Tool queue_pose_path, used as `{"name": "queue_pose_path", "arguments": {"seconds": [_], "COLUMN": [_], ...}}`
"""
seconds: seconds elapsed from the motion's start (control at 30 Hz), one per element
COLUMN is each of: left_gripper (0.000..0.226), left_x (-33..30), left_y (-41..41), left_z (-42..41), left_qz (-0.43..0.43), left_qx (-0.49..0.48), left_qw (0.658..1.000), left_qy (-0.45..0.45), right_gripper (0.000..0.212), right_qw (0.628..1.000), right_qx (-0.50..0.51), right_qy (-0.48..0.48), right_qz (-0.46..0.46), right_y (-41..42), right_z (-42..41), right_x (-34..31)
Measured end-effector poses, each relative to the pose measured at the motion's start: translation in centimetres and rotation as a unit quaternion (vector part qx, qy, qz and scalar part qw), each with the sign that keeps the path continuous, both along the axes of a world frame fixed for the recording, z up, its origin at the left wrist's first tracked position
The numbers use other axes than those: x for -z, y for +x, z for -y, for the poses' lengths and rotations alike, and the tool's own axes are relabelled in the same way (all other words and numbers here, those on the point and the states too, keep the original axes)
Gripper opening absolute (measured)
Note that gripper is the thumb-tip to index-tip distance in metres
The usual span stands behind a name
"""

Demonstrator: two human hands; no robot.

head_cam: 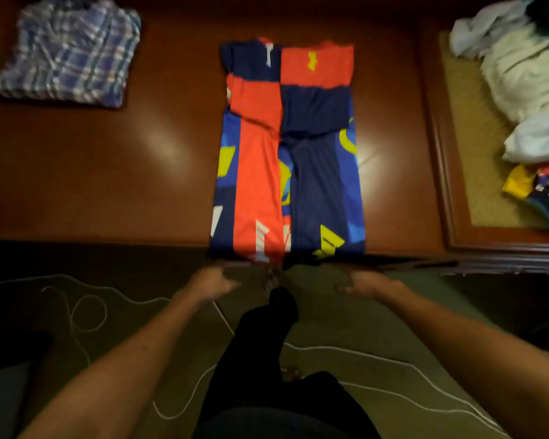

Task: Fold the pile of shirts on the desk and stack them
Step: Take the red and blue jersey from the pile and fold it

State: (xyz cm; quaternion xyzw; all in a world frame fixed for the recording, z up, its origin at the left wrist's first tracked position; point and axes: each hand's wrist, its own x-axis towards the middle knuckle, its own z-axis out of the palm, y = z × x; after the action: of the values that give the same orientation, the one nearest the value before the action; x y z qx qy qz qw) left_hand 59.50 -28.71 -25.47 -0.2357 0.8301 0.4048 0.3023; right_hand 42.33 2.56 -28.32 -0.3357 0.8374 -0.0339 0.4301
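A red, navy and blue patterned shirt [287,160] lies flat in the middle of the brown desk [108,172]. Its sides and sleeves are folded inward, and its hem reaches the desk's front edge. My left hand [214,282] hovers just below that edge under the hem's left corner, with blurred fingers that look loosely extended. Under the right corner, my right hand [366,285] is held the same way. Neither hand plainly holds cloth. A folded blue plaid shirt [69,53] rests at the far left. The pile of unfolded shirts [520,68] is at the right.
The pile sits on a tan inset panel [476,172] with a raised wooden frame at the desk's right end. White cords [86,312] trail across the floor below. My dark-clothed leg [267,343] stretches forward between my arms.
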Motion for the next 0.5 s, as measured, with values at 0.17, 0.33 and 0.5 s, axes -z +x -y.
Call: {"name": "queue_pose_path", "arguments": {"seconds": [0.17,0.33,0.5], "left_gripper": [0.038,0.022,0.021], "left_x": [5.3,2.9,-4.4], "left_y": [0.3,4.6,9.7], "left_z": [-0.7,-3.3,-5.4], "left_qz": [-0.121,-0.139,-0.086], "left_qx": [-0.048,-0.182,-0.361], "left_qw": [0.991,0.971,0.902], "left_qy": [0.018,0.068,0.220], "right_gripper": [0.067,0.030,0.021], "right_qw": [0.991,0.940,0.813], "right_qx": [0.077,0.284,0.497], "right_qy": [-0.104,-0.189,-0.263], "right_qz": [-0.032,-0.013,0.153], "right_y": [1.9,7.8,13.2], "right_z": [0.6,-1.2,-2.0], "right_x": [4.7,2.2,-5.6]}}
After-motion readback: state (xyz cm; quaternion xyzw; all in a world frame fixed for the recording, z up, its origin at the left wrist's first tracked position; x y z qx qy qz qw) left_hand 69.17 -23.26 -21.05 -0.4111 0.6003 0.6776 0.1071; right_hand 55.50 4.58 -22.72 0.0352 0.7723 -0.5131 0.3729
